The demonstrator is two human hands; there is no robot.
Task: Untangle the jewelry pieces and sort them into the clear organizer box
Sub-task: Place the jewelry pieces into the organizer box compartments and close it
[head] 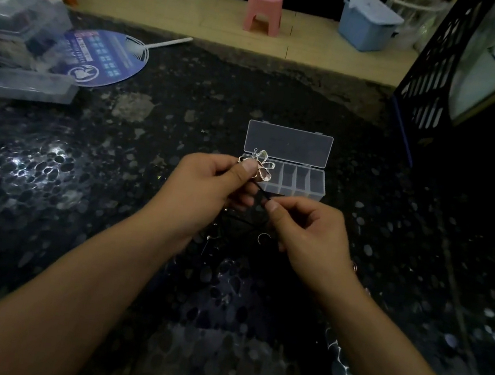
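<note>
Hands raised together over the middle of the desk (369, 180), a dark speckled stone top. Left hand (207, 187) pinches a flower-shaped pendant (263, 165) with clear petals between thumb and fingers, thumbnail facing the camera. Right hand (307, 231) pinches a thin black cord (261, 189) just below the pendant; thumb and forefinger closed on it. Cord runs from the pendant down between the two hands; its lower run is lost against the dark desk. Small metal ring (263, 238) lies on the desk under the hands, near the right hand; other small pieces beside it, too dim to identify.

Clear organizer box (301, 181) sits just beyond the hands toward the far edge of the desk, lid open and laid back, divided compartments showing; pendant overlaps its left end in view. Contents of compartments cannot be made out.

Far left corner: round printed hand fan (105, 58), stacked clear plastic cases (23, 86). Far right edge: black perforated file holder (428, 86)
</note>
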